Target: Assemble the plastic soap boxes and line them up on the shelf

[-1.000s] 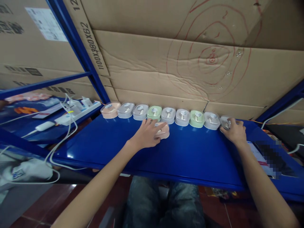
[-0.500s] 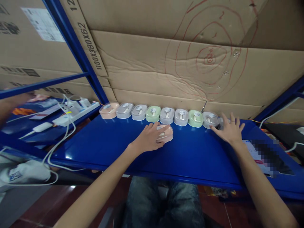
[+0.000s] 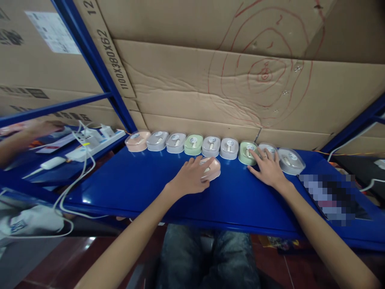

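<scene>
One blue tabletop [image 3: 231, 198] spanned the view, with a row of nine lidded boxes [image 3: 211, 146] along its back: six greyish, two green, one peach. Right hand [image 3: 269, 168], fingers spread apart, lay over the green box [image 3: 244, 154] farther right and the grey box [image 3: 267, 146] next to it (contact not confirmed). Left hand [image 3: 192, 176] covered the left end of a pink box [image 3: 214, 171], which stood alone in front of the row's middle; whether the fingers clamped or merely rested could not be told. Pink box judged light and fairly stiff, thin plastic by its look; best hold probably thumb and fingers across opposite side walls, low down, since pressing the top might flex it. Form: rounded corners, pink body, glossy clear lid [image 3: 214, 164], likely slippery and apt to crack if squeezed hard. Smallest visible feature: a short pale strip [image 3: 207, 169] on top, near the fingers.
</scene>
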`<state>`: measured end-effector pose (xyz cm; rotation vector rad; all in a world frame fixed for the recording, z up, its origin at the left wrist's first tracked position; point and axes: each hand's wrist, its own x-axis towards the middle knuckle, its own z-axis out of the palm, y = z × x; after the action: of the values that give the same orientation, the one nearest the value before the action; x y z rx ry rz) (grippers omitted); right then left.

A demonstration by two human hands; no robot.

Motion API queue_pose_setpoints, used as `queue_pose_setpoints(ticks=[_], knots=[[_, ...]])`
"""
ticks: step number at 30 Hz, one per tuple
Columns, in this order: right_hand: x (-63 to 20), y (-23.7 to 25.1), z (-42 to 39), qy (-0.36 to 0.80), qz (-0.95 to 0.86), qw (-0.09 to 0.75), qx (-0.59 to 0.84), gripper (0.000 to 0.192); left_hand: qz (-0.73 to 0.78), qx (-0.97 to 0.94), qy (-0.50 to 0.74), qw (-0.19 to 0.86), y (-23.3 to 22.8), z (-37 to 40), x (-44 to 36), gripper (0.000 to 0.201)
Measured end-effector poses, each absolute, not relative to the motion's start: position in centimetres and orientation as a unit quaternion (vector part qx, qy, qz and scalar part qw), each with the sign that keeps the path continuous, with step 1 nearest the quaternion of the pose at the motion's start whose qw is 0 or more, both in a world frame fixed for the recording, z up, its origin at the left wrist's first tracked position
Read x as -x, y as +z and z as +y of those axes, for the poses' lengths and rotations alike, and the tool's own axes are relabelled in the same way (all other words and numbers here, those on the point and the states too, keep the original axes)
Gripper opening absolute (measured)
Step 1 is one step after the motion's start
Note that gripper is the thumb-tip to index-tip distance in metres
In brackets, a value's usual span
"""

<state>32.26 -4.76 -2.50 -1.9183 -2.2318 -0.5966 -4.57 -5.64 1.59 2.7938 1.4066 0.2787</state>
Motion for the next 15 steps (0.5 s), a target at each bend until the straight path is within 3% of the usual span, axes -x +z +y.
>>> queue_pose_setpoints(ticks=[6, 15], knots=[[-31.4, -2.9, -9.4, -0.209, -0.752, 0.077, 0.621, 0.07, 0.464, -0.879, 0.109, -0.01, 1.7, -5.6, 3.0, 0.08], [-29.5, -3.1, -17.5, -0.215, -0.77, 0.113, 0.59, 0.073, 0.51, -0.845, 0.162, -0.006, 0.1, -5.5, -1.8, 0.084]])
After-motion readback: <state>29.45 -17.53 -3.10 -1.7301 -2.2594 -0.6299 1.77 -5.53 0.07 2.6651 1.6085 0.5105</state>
